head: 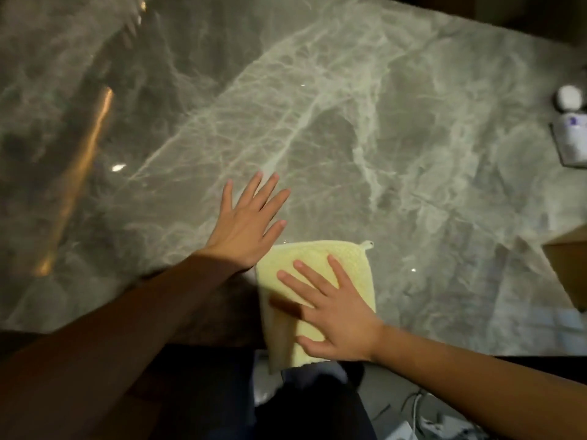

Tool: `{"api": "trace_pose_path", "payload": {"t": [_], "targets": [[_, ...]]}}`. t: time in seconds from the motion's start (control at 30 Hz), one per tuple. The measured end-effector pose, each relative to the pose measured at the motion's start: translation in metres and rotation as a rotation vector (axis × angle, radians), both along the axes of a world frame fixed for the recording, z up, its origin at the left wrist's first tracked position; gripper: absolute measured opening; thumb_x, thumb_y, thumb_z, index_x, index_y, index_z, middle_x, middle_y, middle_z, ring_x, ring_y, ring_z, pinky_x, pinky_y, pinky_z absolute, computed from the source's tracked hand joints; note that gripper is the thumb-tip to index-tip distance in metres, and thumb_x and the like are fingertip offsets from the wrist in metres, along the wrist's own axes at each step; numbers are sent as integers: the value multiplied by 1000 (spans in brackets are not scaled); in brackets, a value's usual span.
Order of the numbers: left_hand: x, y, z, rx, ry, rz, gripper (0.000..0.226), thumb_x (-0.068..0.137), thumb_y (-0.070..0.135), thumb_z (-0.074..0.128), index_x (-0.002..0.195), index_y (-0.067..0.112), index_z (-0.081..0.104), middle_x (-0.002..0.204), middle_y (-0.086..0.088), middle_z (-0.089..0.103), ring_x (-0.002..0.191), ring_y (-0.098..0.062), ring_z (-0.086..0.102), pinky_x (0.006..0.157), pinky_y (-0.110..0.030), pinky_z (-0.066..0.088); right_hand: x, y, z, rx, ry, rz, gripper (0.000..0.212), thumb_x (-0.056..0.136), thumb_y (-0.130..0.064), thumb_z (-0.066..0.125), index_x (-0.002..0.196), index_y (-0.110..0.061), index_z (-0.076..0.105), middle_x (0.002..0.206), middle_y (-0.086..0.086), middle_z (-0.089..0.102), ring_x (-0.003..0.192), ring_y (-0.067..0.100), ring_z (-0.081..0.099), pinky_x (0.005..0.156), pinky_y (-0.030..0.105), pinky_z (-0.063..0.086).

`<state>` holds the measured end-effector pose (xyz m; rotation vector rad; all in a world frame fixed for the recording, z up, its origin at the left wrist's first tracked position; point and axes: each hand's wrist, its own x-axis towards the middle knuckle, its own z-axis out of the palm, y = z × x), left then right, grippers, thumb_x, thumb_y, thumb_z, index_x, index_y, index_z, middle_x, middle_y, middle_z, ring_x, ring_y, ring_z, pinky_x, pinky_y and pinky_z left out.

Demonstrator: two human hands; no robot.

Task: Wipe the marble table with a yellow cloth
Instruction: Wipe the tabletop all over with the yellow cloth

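Right hand (336,315) fingers (305,269) splayed flat on yellow cloth (349,258).

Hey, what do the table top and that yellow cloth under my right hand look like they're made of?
Table top: looks like polished grey marble or a marble-look slab; pale branching veins and glossy light reflections show. Yellow cloth: seems a soft woven or microfibre textile with a fine waffle texture and a small hanging loop at one corner.
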<state>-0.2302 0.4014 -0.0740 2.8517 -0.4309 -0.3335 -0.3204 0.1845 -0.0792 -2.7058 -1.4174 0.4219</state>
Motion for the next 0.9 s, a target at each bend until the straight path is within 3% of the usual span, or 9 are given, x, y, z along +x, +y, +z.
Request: {"api": "trace_pose_path", "payload": {"t": [0.1, 0.27, 0.37, 0.53, 0.77, 0.9], "targets": [[1, -31, -2, 47, 10, -66, 56, 99, 46, 22, 151, 32, 8, 161, 6, -5, 147, -18, -13, 114, -54, -9, -12, -74, 1, -49, -33, -95, 69, 89, -58, 41, 152, -34, 23, 162, 1, 13, 150, 30, 8, 109, 68, 15], [14, -75, -11, 67, -10, -70, 62, 95, 54, 21, 151, 30, 8, 161, 3, -4, 147, -25, -11, 113, -57, -7, -22, -162, 4, -93, -43, -323, 68, 88, -58, 39, 151, -33, 28, 161, 2, 18, 149, 29, 12, 109, 67, 17], [30, -99, -14, 94, -39, -126, 72, 87, 61, 13, 151, 28, 13, 161, 2, 2, 148, -26, -5, 113, -57, -6, -20, -176, 3, -62, -50, -454, 68, 87, -57, 42, 149, -33, 31, 161, 1, 20, 149, 29, 13, 111, 65, 14], [64, -122, -14, 104, -47, -175, 76, 82, 64, 22, 150, 31, 11, 161, 4, 2, 148, -24, -5, 113, -54, -8, 2, -175, 0, -76, -61, -750, 67, 88, -58, 37, 151, -37, 25, 162, -1, 16, 150, 26, 9, 111, 65, 15], [154, -114, -12, 33, -58, -144, 75, 80, 60, 24, 148, 29, 22, 161, 3, 10, 148, -22, 3, 114, -57, 1, 123, -158, -6, -58, -63, -923, 68, 86, -62, 31, 150, -39, 21, 162, -2, 13, 149, 25, 6, 111, 65, 8], [231, -98, -13, 62, -100, -7, 70, 83, 56, 28, 147, 28, 24, 160, 0, 14, 147, -28, 6, 112, -61, 5, 231, -142, -6, -9, -72, -931, 70, 86, -63, 26, 151, -40, 16, 163, -4, 7, 150, 23, -2, 112, 64, 2]]}}
